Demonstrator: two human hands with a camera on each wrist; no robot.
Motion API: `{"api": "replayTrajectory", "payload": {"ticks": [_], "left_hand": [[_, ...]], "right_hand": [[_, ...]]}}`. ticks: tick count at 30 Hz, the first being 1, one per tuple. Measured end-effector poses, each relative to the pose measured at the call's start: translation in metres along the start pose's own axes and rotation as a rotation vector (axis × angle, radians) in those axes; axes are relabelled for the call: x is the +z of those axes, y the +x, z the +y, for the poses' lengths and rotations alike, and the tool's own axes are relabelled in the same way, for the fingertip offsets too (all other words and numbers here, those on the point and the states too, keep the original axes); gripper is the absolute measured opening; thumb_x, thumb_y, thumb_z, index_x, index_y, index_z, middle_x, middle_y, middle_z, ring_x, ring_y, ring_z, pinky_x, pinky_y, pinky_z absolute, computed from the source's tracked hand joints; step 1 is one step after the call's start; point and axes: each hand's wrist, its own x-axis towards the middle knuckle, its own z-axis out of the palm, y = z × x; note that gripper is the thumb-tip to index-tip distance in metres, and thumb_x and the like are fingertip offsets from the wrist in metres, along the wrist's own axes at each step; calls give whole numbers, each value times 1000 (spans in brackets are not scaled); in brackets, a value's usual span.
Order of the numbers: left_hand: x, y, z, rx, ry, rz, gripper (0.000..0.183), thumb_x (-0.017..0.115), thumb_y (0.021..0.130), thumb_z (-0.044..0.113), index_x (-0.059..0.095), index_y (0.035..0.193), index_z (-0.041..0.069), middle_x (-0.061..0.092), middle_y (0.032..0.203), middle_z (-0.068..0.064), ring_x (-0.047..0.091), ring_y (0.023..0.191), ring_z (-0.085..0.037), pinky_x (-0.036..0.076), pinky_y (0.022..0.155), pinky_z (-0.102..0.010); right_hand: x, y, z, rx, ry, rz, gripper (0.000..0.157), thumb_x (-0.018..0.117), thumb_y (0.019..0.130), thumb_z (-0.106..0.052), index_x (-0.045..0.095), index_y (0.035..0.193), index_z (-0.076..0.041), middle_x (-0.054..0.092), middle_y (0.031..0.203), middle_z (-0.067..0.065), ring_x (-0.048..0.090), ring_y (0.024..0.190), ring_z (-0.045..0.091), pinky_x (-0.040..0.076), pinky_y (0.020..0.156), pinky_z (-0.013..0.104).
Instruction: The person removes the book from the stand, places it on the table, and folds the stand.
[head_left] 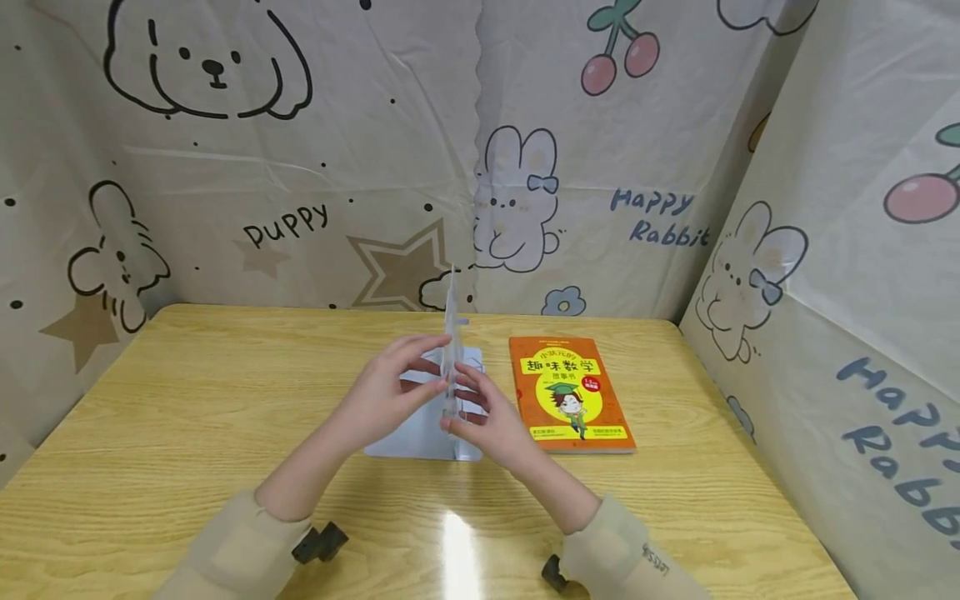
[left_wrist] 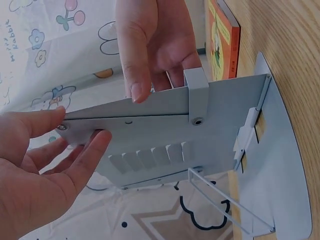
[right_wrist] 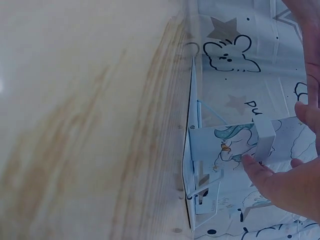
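A pale metal book stand [left_wrist: 150,137] is unfolded on the table, its panel [head_left: 451,358] seen edge-on and upright above the flat base [head_left: 408,437]. My left hand [head_left: 386,392] holds the panel's outer end from the left, thumb and fingers at its corner in the left wrist view. From the other side my right hand [head_left: 498,417] grips the panel's near edge, beside a bracket [left_wrist: 198,95]. A wire support [left_wrist: 227,200] runs between panel and base. Cartoon print [right_wrist: 232,142] covers the panel face on the right hand's side.
An orange book [head_left: 570,392] with a cartoon cover lies flat to the right of the stand. Printed cloth [head_left: 390,167] hangs behind the wooden table [head_left: 187,467] and along its sides.
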Motion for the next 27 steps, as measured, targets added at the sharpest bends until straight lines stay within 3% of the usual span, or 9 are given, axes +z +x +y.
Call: {"api": "replayTrajectory", "payload": {"ticks": [5, 11, 21, 27], "left_hand": [[1, 3, 2, 16, 12, -26, 52, 66, 88, 10, 49, 137, 16, 47, 137, -8, 63, 103, -22, 56, 80, -27], [-4, 7, -5, 31, -41, -69, 57, 66, 87, 6, 44, 140, 16, 49, 137, -9, 63, 106, -25, 55, 82, -33], [-18, 10, -37, 23, 69, -32, 68, 73, 81, 7, 42, 141, 15, 47, 139, -11, 53, 119, -30, 46, 97, -47], [-19, 11, -69, -38, 176, -84, 75, 76, 80, 13, 37, 144, 14, 41, 144, -9, 43, 127, -32, 39, 103, -51]], "right_hand": [[-1, 5, 18, -14, -25, 20, 72, 69, 86, -14, 31, 146, -24, 39, 146, 9, 43, 130, 29, 42, 102, 47], [-3, 2, 22, -31, -63, 36, 70, 67, 87, -19, 30, 145, -31, 41, 145, 8, 46, 128, 29, 44, 100, 44], [-5, -2, 21, -1, -30, 50, 71, 62, 90, -10, 23, 149, -17, 33, 149, 13, 43, 129, 31, 40, 104, 46], [-6, -11, -1, 5, -10, 25, 71, 59, 90, -4, 19, 149, -4, 29, 149, 23, 41, 129, 37, 38, 105, 50]]}}
